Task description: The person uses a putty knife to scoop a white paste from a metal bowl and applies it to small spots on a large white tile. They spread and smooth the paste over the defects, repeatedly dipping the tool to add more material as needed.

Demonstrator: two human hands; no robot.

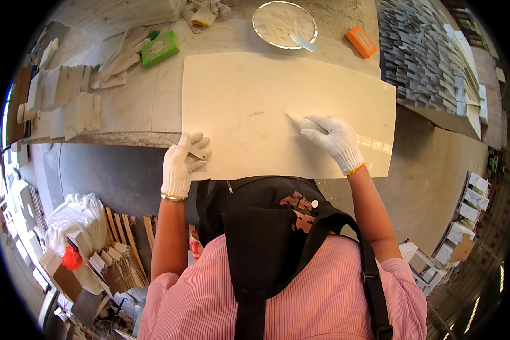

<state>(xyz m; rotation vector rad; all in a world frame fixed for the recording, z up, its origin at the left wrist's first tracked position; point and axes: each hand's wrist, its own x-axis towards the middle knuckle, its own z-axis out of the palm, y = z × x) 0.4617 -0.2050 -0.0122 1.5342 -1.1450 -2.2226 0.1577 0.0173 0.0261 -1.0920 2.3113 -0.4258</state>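
A large, glossy, cream-white stone slab (238,85) with faint grey marks lies before me, its near edge close to my apron (255,198). My left hand (181,164), in a white knit glove, is at the slab's near left corner. Its fingers are closed around a flat metal scraper (197,152), part of which shows between them. On the right half of the slab, my gloved right hand (331,139) presses down with fingers together. A small pale sliver (290,117) pokes out at those fingertips, too small to name.
Beyond the slab stands a round bowl (272,25) of pale powder with a spatula (304,43) in it. A green box (160,49), an orange box (361,42) and spare gloves (124,55) lie around. Stacked stone strips (425,56) fill the right.
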